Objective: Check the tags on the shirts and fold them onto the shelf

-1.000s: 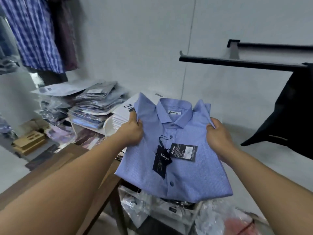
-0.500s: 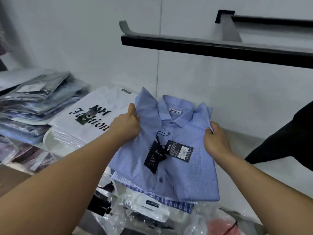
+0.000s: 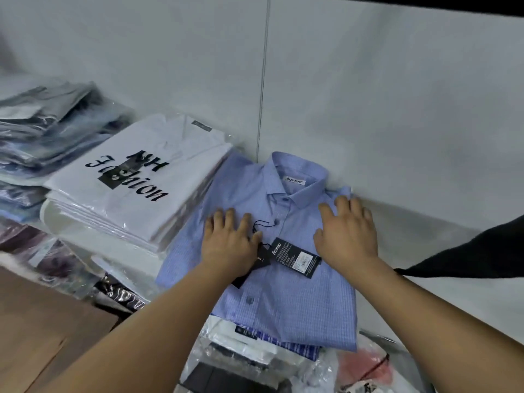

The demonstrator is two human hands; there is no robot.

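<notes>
The left hand (image 3: 231, 248) and right hand (image 3: 347, 236) press flat, fingers straight, on the blue shirt (image 3: 283, 307), which lies on a pile (image 3: 295, 347) by the wall (image 3: 368, 109). Its black tag (image 3: 297, 258) is between them. At ten o'clock a clear bag (image 3: 136, 180) holding a white shirt reads "NH Fashion".

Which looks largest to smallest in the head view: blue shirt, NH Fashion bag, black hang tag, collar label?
1. blue shirt
2. NH Fashion bag, close behind; it lies farther off, so that ranking is unsure
3. black hang tag
4. collar label

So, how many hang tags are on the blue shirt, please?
2: the barcode tag lies beside the right hand; the second tag is partly under the left hand. Others may be hidden.
</notes>
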